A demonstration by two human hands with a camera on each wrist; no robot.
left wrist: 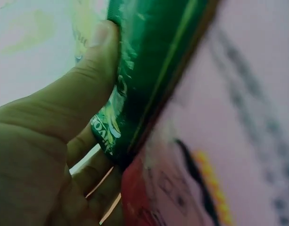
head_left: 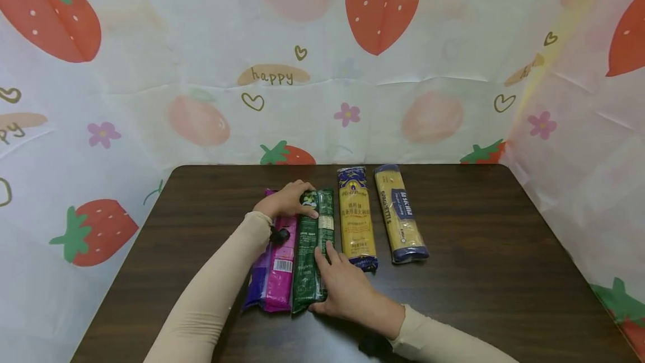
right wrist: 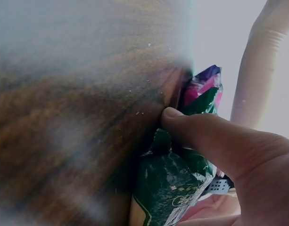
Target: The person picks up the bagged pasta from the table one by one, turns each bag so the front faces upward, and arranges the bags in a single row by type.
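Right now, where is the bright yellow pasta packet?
In the head view, the yellow packet lies just right of centre, between the green packaging and the blue-labelled packet.

Soft light, wrist views — glare, blur

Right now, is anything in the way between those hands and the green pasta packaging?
Nothing visible: both the left hand and the right hand touch the green packaging. The pink packet lies beside it, not between.

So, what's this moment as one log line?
left hand holds green packaging, far end | right hand touches near end | yellow packets: untouched
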